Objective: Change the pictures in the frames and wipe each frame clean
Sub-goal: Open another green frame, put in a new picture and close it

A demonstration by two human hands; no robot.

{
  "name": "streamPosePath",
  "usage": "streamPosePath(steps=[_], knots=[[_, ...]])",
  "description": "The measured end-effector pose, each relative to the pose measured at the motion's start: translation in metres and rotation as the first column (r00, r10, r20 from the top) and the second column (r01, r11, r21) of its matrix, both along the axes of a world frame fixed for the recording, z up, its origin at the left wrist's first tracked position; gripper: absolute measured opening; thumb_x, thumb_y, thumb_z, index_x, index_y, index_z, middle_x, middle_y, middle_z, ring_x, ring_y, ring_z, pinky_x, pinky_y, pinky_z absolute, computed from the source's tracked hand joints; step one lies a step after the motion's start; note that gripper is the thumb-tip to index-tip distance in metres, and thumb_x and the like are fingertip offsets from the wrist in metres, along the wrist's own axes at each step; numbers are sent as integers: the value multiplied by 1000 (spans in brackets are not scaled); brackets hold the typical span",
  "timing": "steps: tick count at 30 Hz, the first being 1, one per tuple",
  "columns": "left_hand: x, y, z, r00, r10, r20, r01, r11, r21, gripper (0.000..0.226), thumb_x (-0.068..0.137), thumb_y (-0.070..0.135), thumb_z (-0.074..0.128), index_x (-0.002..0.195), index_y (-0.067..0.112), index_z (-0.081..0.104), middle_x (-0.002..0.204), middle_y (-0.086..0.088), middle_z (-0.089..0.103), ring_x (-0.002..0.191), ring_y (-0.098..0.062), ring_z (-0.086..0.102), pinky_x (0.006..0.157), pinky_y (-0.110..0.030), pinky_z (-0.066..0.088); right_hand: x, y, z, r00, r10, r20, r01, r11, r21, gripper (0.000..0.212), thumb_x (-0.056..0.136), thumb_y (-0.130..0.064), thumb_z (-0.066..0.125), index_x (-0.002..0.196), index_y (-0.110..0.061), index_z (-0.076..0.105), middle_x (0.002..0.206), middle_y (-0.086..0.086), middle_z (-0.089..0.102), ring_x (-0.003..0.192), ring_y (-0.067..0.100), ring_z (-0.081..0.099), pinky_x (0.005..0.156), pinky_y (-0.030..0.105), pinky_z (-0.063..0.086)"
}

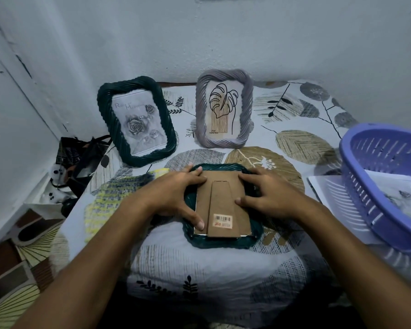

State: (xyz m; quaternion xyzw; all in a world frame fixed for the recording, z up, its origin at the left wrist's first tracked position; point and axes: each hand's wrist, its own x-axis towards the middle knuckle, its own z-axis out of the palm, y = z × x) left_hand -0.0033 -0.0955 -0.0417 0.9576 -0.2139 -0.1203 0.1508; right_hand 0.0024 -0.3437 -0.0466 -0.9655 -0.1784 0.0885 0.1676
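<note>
Face-down green frame (221,243) at near centre of the patterned cloth (176,264), cardboard backing (223,203) uppermost, folding stand flat along its middle, barcode sticker (223,221) at the near end. Left hand (176,195) spread over the backing's left edge, thumb tip at the near left corner, fingertips at the far left corner; fingers extended and pressing, not curled round anything. Right hand (268,195) likewise spread on the right side, thumb on the board beside the stand, fingers reaching toward the far right corner; pressing, nothing clasped. Backing slightly askew, a sliver of white sheet visible at the near edge. Judged step: seating or freeing the backing of this third frame; which of the two cannot be told. Next move, by judgement: even pressure at all four corners if closing, retaining tabs turned, then frame flipped for wiping; tabs not discernible here. Yellow-and-grey cloth (119,193) just left of the frame, touching the left wrist area, within reach for the wipe. Purple basket (384,186) to the right, resting on loose printed sheets (328,188), likely spare pictures. Further back, dark green frame (138,119) with a rose print and grey frame (224,108) with a leaf drawing, both upright, leaning against the wall (294,39), apart from one another. Black bag (81,157) on the floor at far left.
</note>
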Motion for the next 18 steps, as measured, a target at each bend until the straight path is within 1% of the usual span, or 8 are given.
streamPosePath(steps=[3, 5, 7, 9, 10, 13, 16, 18], knots=[[0, 6, 6, 999, 20, -37, -23, 997, -69, 108, 51, 51, 88, 145, 24, 41, 156, 14, 22, 144, -1, 10, 114, -25, 9, 1, -1, 0, 999, -13, -38, 16, 998, 67, 69, 85, -55, 59, 145, -29, 36, 150, 1, 35, 133, 22, 38, 110, 50, 30], [2, 12, 13, 996, 92, -17, -94, 972, -216, 84, 60, 40, 86, 135, 23, 53, 147, 8, 43, 136, -5, 34, 116, -36, 27, 3, -1, 2, 996, -73, -50, 83, 967, 239, 56, 91, -45, 56, 142, -27, 42, 139, 2, 49, 121, 21, 49, 103, 49, 40], [6, 16, 17, 963, 210, 169, -143, 930, -339, 51, 74, 27, 81, 121, 19, 65, 127, 1, 62, 116, -10, 54, 106, -43, 43, 6, 1, 5, 984, -176, -23, 170, 901, 400, 44, 95, -32, 55, 137, -22, 49, 130, 4, 56, 111, 19, 55, 95, 41, 46], [13, 15, 16, 892, 306, 333, -180, 916, -358, 31, 81, 21, 75, 112, 15, 71, 112, -2, 70, 102, -13, 62, 98, -42, 49, 10, 3, 7, 967, -255, 19, 218, 861, 460, 34, 95, -22, 55, 129, -16, 56, 122, 5, 61, 103, 16, 57, 85, 30, 44], [18, 13, 14, 878, 332, 344, -206, 912, -354, 28, 82, 20, 74, 110, 14, 72, 109, -2, 71, 100, -15, 63, 95, -40, 50, 12, 5, 6, 961, -277, 25, 234, 853, 466, 31, 95, -18, 55, 126, -15, 59, 119, 4, 62, 100, 15, 57, 82, 28, 42], [31, 6, 4, 901, 365, 235, -269, 894, -359, 25, 82, 18, 74, 108, 16, 73, 103, -1, 72, 93, -15, 65, 90, -34, 51, 20, 9, 1, 951, -309, -13, 275, 827, 491, 27, 93, -8, 56, 119, -14, 65, 112, 2, 65, 99, 15, 58, 83, 30, 47], [38, 3, -6, 911, 367, 189, -282, 888, -362, 24, 80, 18, 76, 104, 21, 75, 95, 6, 73, 86, -11, 64, 94, -43, 50, 24, 6, -2, 951, -302, -72, 290, 782, 551, 27, 91, -3, 58, 116, -12, 67, 105, 0, 66, 100, 14, 60, 73, 16, 45], [41, 3, -9, 924, 350, 154, -276, 890, -363, 25, 78, 18, 77, 102, 24, 75, 91, 10, 71, 85, -9, 64, 93, -43, 51, 28, 1, 1, 959, -265, -101, 275, 781, 561, 27, 89, -3, 62, 114, -12, 68, 103, -2, 65, 99, 10, 59, 70, 9, 40]])
